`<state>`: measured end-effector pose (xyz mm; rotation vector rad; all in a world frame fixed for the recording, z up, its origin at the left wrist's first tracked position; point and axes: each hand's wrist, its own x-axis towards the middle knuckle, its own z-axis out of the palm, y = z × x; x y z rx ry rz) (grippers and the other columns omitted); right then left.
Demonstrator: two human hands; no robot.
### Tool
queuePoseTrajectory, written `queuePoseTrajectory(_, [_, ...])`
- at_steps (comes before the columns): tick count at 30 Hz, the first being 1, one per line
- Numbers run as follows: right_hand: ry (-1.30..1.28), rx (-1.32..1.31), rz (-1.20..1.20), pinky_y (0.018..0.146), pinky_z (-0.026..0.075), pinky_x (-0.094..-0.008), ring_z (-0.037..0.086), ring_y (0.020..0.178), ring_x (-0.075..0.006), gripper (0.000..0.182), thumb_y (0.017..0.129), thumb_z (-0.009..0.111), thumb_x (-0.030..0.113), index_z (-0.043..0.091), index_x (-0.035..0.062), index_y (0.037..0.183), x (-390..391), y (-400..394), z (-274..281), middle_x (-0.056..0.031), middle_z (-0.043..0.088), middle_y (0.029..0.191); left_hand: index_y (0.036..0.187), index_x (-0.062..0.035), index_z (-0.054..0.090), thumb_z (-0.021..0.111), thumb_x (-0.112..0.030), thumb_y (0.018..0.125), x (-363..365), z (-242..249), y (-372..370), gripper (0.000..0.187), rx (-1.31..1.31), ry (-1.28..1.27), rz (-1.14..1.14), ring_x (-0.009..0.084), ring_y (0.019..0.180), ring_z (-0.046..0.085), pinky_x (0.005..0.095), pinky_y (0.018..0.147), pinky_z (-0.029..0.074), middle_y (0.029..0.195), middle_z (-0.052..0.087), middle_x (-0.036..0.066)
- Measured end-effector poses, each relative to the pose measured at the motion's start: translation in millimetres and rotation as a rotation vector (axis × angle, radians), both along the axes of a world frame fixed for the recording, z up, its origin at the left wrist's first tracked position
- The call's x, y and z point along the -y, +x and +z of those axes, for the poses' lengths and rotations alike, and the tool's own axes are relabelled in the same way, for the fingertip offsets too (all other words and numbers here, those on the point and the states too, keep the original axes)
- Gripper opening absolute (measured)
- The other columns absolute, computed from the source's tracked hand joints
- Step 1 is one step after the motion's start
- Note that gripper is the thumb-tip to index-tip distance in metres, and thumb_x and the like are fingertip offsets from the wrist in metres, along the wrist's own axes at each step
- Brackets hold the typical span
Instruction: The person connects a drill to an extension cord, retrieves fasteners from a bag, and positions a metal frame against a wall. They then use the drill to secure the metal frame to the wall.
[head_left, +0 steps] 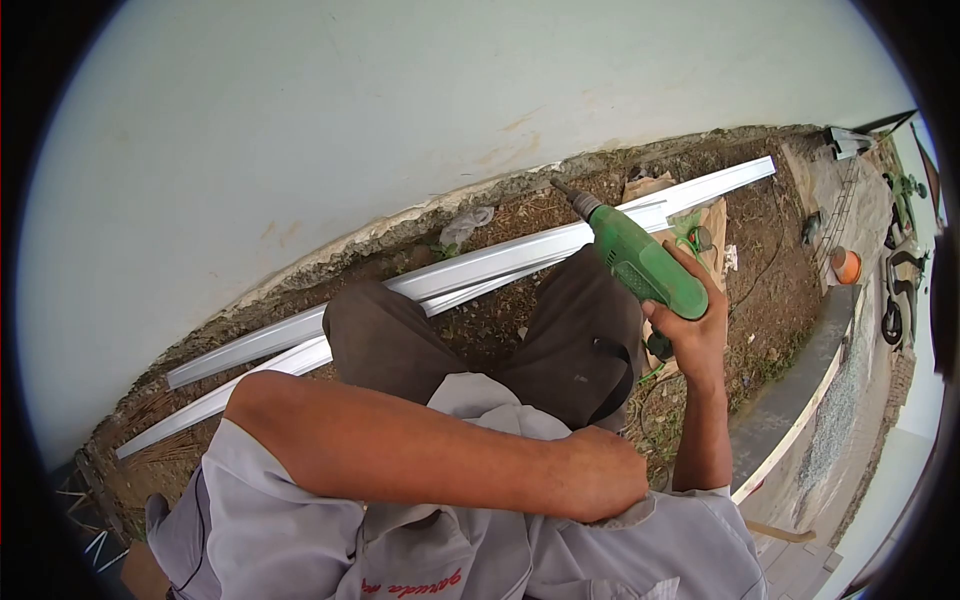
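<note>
My right hand (690,325) is wrapped round a green power drill (640,255), whose chuck and bit point up and left toward the wall. My left forearm crosses in front of my chest. At its end, my left hand (605,475) is curled against the front of my grey shirt (450,540), near a fabric edge on the right side. Its fingertips are hidden, so I cannot see what they hold. Beyond my knees, long white metal profiles (490,262) lie on the soil, running from lower left to upper right.
A pale wall (330,130) rises ahead above a rough, broken base. To the right are an orange cup-like object (845,265), a concrete ledge (800,385) and tools with cables (900,260). Crumpled clear plastic (466,226) lies by the wall base.
</note>
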<state>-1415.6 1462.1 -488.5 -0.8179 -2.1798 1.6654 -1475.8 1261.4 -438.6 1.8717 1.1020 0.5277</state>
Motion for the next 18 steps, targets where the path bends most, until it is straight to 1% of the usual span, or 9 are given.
queuePoseTrajectory(2, [-0.004, 0.005, -0.009, 0.105, 0.050, -0.0346, 0.066, 0.119, -0.0203, 0.074, 0.074, 0.080, 0.003, 0.057, -0.0070, 0.143, -0.7, 2.5, -1.2, -0.0153, 0.069, 0.131, 0.076, -0.0012, 0.076, 0.069, -0.014, 0.072, -3.1, -2.9, 2.2, 0.015, -0.012, 0.038, -0.040, 0.0363, 0.079, 0.076, 0.0487, 0.067, 0.060, 0.079, 0.075, 0.019])
queuePoseTrajectory(5, [-0.024, 0.006, -0.013, 0.105, 0.050, -0.0342, 0.066, 0.119, -0.0201, 0.074, 0.073, 0.080, 0.004, 0.057, -0.0066, 0.143, -1.4, 4.6, -1.4, -0.0151, 0.069, 0.131, 0.074, -0.0012, 0.075, 0.069, -0.015, 0.071, -2.1, -5.3, 2.0, 0.016, 0.025, 0.179, 0.024, 0.0365, 0.076, 0.075, 0.0494, 0.066, 0.059, 0.076, 0.074, 0.019])
queuePoseTrajectory(8, [-0.032, 0.009, -0.020, 0.105, 0.049, -0.0338, 0.066, 0.118, -0.0200, 0.076, 0.073, 0.081, 0.005, 0.057, -0.0063, 0.144, -4.1, 9.8, -2.4, -0.0149, 0.069, 0.131, 0.077, 0.0011, 0.074, 0.067, -0.010, 0.072, -2.7, -4.7, -8.5, 0.014, 0.101, 0.174, 0.011, 0.0368, 0.074, 0.074, 0.0473, 0.066, 0.058, 0.077, 0.073, 0.021])
queuePoseTrajectory(11, [-0.002, -0.001, -0.030, 0.104, 0.050, -0.0339, 0.066, 0.118, -0.0201, 0.078, 0.072, 0.083, 0.007, 0.057, -0.0064, 0.144, -8.6, 16.0, 0.5, -0.0149, 0.069, 0.130, 0.082, 0.0037, 0.073, 0.067, -0.004, 0.075, -7.6, 8.3, -43.6, 0.012, 0.453, -0.091, -0.103, 0.0361, 0.076, 0.074, 0.0445, 0.069, 0.058, 0.080, 0.073, 0.023])
queuePoseTrajectory(13, [-0.018, -0.014, -0.042, 0.104, 0.050, -0.0342, 0.066, 0.118, -0.0202, 0.079, 0.071, 0.084, 0.009, 0.057, -0.0066, 0.144, -10.8, 20.0, 4.3, -0.0150, 0.069, 0.130, 0.094, 0.0049, 0.069, 0.068, -0.005, 0.093, -0.4, 2.8, -74.4, 0.010, 0.738, -0.045, 0.069, 0.0311, 0.091, 0.077, 0.0375, 0.084, 0.061, 0.105, 0.075, 0.023])
queuePoseTrajectory(15, [-0.050, -0.029, -0.053, 0.104, 0.050, -0.0344, 0.066, 0.118, -0.0205, 0.081, 0.070, 0.086, 0.012, 0.057, -0.0073, 0.144, -13.7, 26.1, 7.2, -0.0150, 0.069, 0.130, 0.100, 0.0031, 0.070, 0.068, -0.009, 0.099, 9.6, -6.2, -104.4, 0.012, 0.998, -0.288, 0.363, 0.0255, 0.096, 0.077, 0.0390, 0.089, 0.062, 0.108, 0.076, 0.018])
queuePoseTrajectory(17, [-0.087, -0.043, -0.053, 0.104, 0.050, -0.0346, 0.067, 0.118, -0.0208, 0.084, 0.069, 0.087, 0.014, 0.057, -0.0078, 0.143, -14.1, 33.2, 9.3, -0.0152, 0.069, 0.130, 0.105, 0.0006, 0.070, 0.067, -0.009, 0.102, 11.8, -51.4, -132.4, 0.011, 1.232, -0.287, 0.678, 0.0201, 0.093, 0.075, 0.0419, 0.089, 0.063, 0.104, 0.075, 0.012])
queuePoseTrajectory(18, [-0.102, -0.048, -0.045, 0.104, 0.050, -0.0346, 0.067, 0.118, -0.0209, 0.085, 0.068, 0.088, 0.015, 0.057, -0.0081, 0.143, -15.1, 36.1, 11.2, -0.0153, 0.069, 0.130, 0.107, -0.0004, 0.070, 0.067, -0.010, 0.102, 13.4, -77.4, -145.3, 0.011, 1.309, -0.263, 0.807, 0.0196, 0.091, 0.074, 0.0429, 0.090, 0.063, 0.100, 0.074, 0.010])
